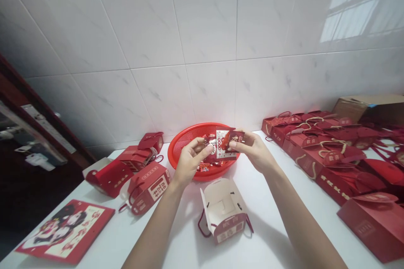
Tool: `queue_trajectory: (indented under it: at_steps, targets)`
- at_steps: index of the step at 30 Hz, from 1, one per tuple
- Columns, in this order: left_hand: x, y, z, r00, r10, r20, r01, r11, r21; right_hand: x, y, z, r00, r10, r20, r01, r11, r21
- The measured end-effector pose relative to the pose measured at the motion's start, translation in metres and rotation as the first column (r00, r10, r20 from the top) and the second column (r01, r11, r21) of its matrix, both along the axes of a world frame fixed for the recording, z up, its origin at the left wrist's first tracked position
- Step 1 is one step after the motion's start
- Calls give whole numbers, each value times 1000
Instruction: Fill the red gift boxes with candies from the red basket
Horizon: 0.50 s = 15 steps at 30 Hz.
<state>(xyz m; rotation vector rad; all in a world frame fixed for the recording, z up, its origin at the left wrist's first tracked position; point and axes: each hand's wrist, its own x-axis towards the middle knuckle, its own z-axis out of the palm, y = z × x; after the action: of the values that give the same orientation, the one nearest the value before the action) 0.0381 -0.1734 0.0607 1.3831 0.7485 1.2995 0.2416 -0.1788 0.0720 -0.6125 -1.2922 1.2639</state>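
Both my hands are raised over a red plastic mesh basket [179, 145] that has wrapped sweets [205, 168] in it. My left hand [192, 157] is closed on a red candy packet [209, 147]. Fingers of my right hand [254, 149] pinch a dark red candy packet [236, 136]. Between them is a white-and-red patterned packet [222, 143]; which hand bears it I cannot tell. Nearer to me, below the hands, stands a red gift box [230, 227] with its top open, pale inside, and dark red cord handles at its sides.
Several red boxes [147, 189] lie at the left, with a flat red illustrated box [69, 231] in front. Rows of closed red boxes [328, 164] fill the right side, near a brown carton [353, 109]. A tiled wall [208, 80] backs the white table [176, 235].
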Motion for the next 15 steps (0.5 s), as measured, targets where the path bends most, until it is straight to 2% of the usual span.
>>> queue_trajectory:
  at_steps: [5, 12, 15]
  targets:
    - [0, -8, 3, 991, 34, -133, -29, 999, 36, 1, -7, 3, 990, 97, 104, -99, 995, 10]
    - [-9, -21, 11, 957, -117, -266, 144, 986, 85, 5, -20, 14, 970, 173, 173, -174, 985, -9]
    - [-17, -26, 19, 894, -116, -432, 183, 976, 116, 9, -27, 18, 943, 201, 265, -199, 979, -35]
